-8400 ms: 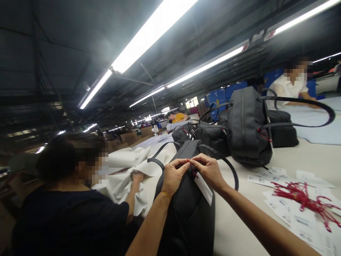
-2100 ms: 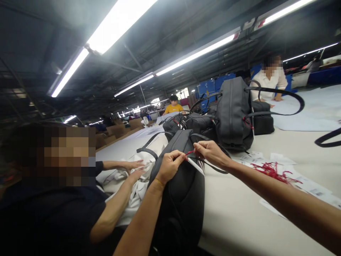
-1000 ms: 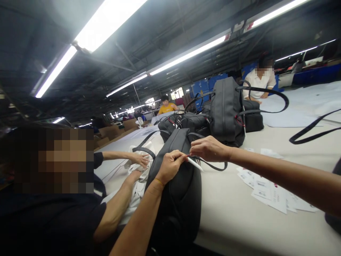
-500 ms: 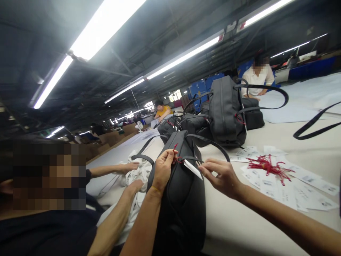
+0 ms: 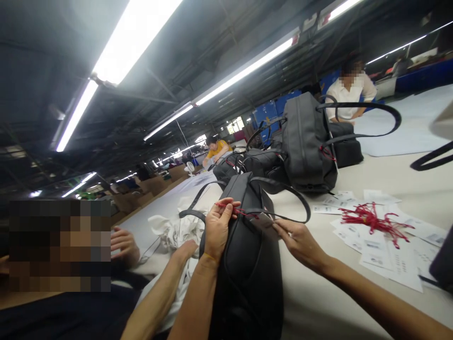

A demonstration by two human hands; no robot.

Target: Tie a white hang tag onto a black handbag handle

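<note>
Two hands are at work above the near dark bag [image 5: 247, 278], our landmark for these notes. Half a second ago the white tag [image 5: 264, 223] showed nearly edge-on, a bright strip; now more of its broad face is turned to us, in shade. The red cord [image 5: 241, 212], whose loose end stuck up then, now lies across the left fingers. We take this to mean that the cord is being steadied while the tag is turned — a judgement only; whether the cord is knotted we cannot tell.

Our left hand [image 5: 217, 229], over the bag's top, is closed thumb-to-finger on the cord. Our right hand [image 5: 297, 238], at the bag's right side, has its thumb and fingertips clamped on the tag's outer end.

The tag sits over the bag's upper right side, by the handle [image 5: 300, 193] — its long axis slants down and right from the cord to the right fingertips. The bag's own length runs away from us.

Right of the bag: a red cord bundle [image 5: 371, 217] on white slips [image 5: 385, 255]. Left of it: crumpled pale cloth [image 5: 184, 226].
</note>
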